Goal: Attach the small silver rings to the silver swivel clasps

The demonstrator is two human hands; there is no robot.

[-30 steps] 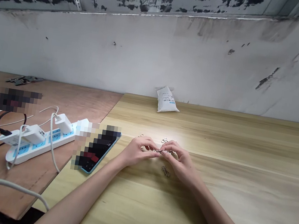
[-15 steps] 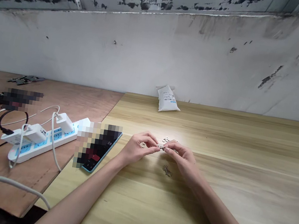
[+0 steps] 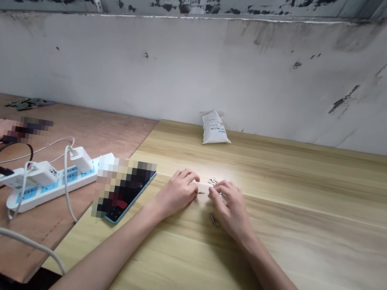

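Centre of frame: small metal piece [image 3: 201, 193] at the left hand [image 3: 176, 192] could skitter off if nudged, being so slight. Loose metal clasp [image 3: 214, 220], lower, could be swept aside by the right hand [image 3: 232, 209]. Left fingers curled, touching the piece; pinch unclear. Right fingers bent beside metal rings [image 3: 212, 181]; cannot tell whether gripping.

My left hand [image 3: 177, 192] and right hand [image 3: 231, 202] ungloved; wrists [image 3: 156, 209] bare too; slim forearms [image 3: 110, 252] uncovered to the view's lower edge, narrowing smoothly toward the wrists
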